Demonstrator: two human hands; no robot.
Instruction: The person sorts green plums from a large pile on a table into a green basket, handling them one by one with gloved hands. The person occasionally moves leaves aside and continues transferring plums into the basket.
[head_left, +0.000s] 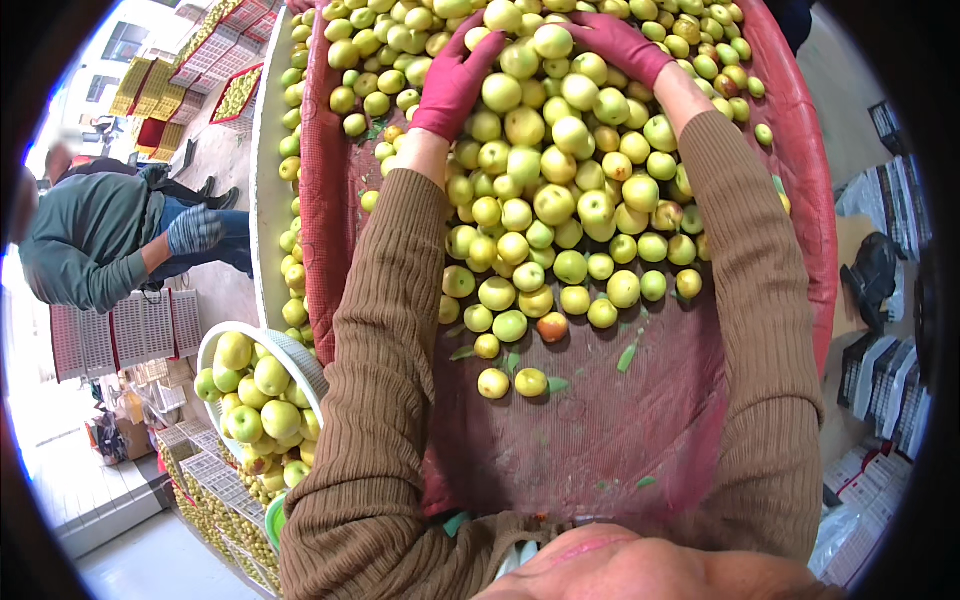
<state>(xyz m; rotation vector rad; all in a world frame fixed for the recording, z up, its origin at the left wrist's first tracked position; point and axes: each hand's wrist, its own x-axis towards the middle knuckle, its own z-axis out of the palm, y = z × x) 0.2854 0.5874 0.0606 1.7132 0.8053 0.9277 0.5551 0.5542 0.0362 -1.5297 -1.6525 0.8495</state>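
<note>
My left hand (459, 79), in a pink glove, lies on the far left side of a heap of yellow-green jujubes (555, 161). Its thumb and fingers are spread, with fruit between them. Opposite it, my right hand (619, 46), also gloved in pink, touches the far right side of the heap; fruit partly hides its fingertips. Between my forearms the jujubes spread toward me over a dark red cloth-lined sorting table (577, 442). One orange-brown jujube (553, 327) and a pair of loose ones lie at the near edge of the pile, among green leaf bits.
Padded red rims (806, 150) border the table. A white basket (292, 352) full of larger fruit stands at left, beside a fruit-filled side channel (271, 187). Beyond it is a person in a striped glove (195, 230). Stacked crates (142, 330) stand behind; more crates (889, 382) are at right.
</note>
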